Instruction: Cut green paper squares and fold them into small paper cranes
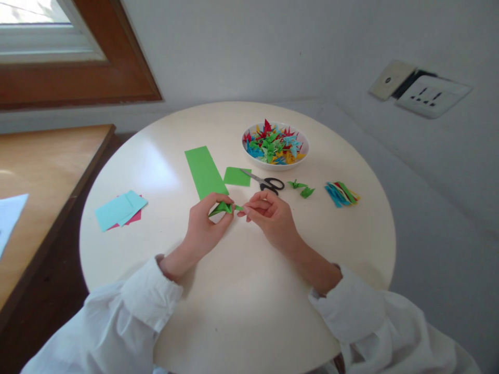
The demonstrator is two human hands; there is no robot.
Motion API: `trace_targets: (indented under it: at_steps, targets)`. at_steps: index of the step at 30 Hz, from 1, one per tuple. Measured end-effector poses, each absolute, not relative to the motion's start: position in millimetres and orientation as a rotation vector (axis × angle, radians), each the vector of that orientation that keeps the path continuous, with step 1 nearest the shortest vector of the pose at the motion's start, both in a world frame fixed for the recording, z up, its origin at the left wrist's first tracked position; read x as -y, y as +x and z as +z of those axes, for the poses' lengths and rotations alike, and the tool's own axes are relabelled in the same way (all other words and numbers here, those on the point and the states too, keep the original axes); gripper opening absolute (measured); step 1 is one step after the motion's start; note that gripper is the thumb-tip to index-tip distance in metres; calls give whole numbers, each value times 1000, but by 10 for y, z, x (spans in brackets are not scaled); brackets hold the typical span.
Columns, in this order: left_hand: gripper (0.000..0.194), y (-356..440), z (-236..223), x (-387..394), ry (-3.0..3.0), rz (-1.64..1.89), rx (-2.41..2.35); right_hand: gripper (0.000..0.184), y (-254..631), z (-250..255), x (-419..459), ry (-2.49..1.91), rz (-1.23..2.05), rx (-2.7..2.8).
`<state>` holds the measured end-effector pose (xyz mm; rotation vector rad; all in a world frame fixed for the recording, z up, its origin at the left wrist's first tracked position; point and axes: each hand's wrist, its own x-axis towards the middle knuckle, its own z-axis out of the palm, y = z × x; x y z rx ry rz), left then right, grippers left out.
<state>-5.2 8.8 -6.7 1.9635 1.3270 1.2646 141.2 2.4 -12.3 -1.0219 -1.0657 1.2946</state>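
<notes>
A small green origami crane [222, 208], partly folded, is pinched between the thumb and fingers of my left hand [206, 221]. My right hand [271, 215] grips the narrow tip on its right side, and the fingers cover part of that tip. Just beyond my hands lie a long green paper strip [206, 171] and a small green paper square [237, 176]. Scissors [268, 183] with black handles rest with their blade tips on the square. Two small green folded pieces [307, 192] lie right of the scissors.
A white bowl [249, 156] full of colourful paper cranes stands at the back of the round white table [241, 311]. Folded paper strips [340, 195] lie at the right, light blue and pink papers [117, 210] at the left. A wooden table [58, 161] stands beyond the left edge.
</notes>
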Motion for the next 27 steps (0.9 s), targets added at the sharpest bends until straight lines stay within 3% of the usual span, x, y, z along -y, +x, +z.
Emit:
trace_targets:
  at_steps: [16,23,27]
  targets:
    - [9,-43,-87,-94,1915,1209,-1280,28,1413,-161,-45,-1022,1291,1138]
    - [25,-62,-129,-144,1776,1106,-1112,23,1468,-175,-95,-1017,1232,1117]
    - [17,-59,-113,-182,1738,1094,-1155,17,1493,-191,-107,-1023,1189,1147]
